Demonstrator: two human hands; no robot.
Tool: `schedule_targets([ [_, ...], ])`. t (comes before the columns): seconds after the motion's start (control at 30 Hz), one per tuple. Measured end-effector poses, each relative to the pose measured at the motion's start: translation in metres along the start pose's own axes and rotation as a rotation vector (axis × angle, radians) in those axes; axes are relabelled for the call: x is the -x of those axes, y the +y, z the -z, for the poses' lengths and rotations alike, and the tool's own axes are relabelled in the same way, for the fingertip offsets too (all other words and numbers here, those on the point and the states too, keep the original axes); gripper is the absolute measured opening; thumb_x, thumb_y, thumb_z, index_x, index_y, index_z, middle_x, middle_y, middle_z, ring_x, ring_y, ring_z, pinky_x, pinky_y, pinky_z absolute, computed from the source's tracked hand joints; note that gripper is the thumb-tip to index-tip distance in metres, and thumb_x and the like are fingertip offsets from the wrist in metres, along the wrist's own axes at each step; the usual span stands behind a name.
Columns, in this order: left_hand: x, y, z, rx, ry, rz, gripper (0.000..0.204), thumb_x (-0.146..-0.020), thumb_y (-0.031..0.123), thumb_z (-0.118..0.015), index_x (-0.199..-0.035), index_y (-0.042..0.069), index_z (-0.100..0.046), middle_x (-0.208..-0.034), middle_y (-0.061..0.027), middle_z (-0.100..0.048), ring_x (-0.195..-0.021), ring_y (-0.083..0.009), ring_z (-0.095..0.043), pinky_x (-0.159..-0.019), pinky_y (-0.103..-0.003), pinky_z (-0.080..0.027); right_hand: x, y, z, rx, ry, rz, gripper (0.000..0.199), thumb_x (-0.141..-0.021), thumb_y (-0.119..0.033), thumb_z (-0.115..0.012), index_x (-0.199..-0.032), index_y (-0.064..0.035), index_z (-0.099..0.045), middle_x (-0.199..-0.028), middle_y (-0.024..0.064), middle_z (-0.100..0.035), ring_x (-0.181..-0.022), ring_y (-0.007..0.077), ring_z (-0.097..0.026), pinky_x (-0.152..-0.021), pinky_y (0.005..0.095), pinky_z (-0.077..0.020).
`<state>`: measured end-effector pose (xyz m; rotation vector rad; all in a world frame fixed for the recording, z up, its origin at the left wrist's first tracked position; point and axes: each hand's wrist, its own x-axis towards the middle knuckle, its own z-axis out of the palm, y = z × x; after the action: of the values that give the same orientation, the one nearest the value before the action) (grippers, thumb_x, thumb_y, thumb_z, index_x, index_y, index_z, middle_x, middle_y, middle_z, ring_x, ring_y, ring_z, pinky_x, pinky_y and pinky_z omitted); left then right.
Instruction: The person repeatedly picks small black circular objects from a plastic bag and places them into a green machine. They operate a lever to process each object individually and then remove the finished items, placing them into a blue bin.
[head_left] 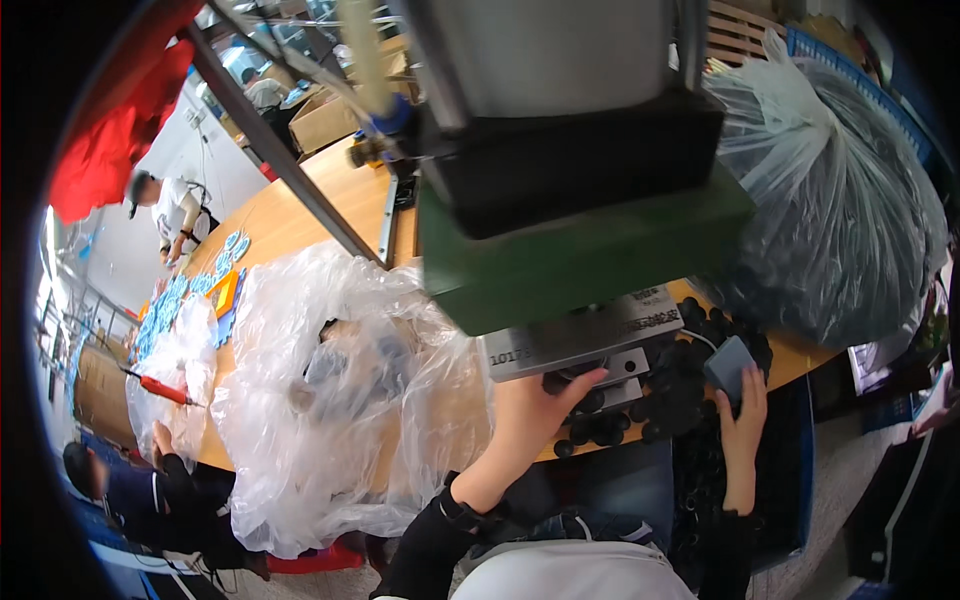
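Note:
My left hand reaches under the front plate of a green press. Its thumb extends over the metal fixture, and its fingers curl out of sight behind the plate; any part between them is too hidden to name. On the right, my right hand grips a small grey-blue box with a white cable, fingers along its near side. Between my hands lies a pile of small round black parts, spreading beside the fixture and around the box.
Crumpled clear plastic sheeting covers the table left of the press. A big tied bag of dark parts stands at right. Below it, a blue bin holds more black parts. An orange-handled tool hangs at left, near a seated person.

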<state>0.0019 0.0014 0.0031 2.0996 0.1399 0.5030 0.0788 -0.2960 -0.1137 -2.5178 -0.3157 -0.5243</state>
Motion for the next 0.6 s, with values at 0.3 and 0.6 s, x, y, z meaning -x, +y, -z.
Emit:
schedule_targets([
  [0.3, 0.021, -0.075, 0.101, -0.187, 0.306, -0.168, 0.037, -0.074, 0.010, -0.071, -0.109, 0.005, -0.059, -0.102, -0.0106, -0.064, -0.092, -0.0249, -0.060, -0.080, -0.033, -0.045, -0.020, -0.005, -0.019, 0.372, -0.147, 0.072, 0.050, -0.087, -0.028, -0.055, -0.129, -0.0032, -0.044, -0.137, 0.0108, -0.040, -0.128, 0.0288, -0.034, -0.106, 0.0499, -0.0210],
  [0.6, -0.030, -0.257, 0.248, -0.816, 0.444, 0.191, 0.031, -0.087, 0.021, -0.044, -0.110, 0.004, -0.054, -0.104, -0.0217, -0.059, -0.093, -0.0360, -0.058, -0.082, -0.042, -0.045, -0.016, -0.093, 0.021, -0.311, -0.228, 0.069, 0.041, -0.085, -0.016, -0.057, -0.121, 0.0006, -0.049, -0.127, 0.0155, -0.047, -0.120, 0.0305, -0.042, -0.101, 0.0384, -0.0307],
])
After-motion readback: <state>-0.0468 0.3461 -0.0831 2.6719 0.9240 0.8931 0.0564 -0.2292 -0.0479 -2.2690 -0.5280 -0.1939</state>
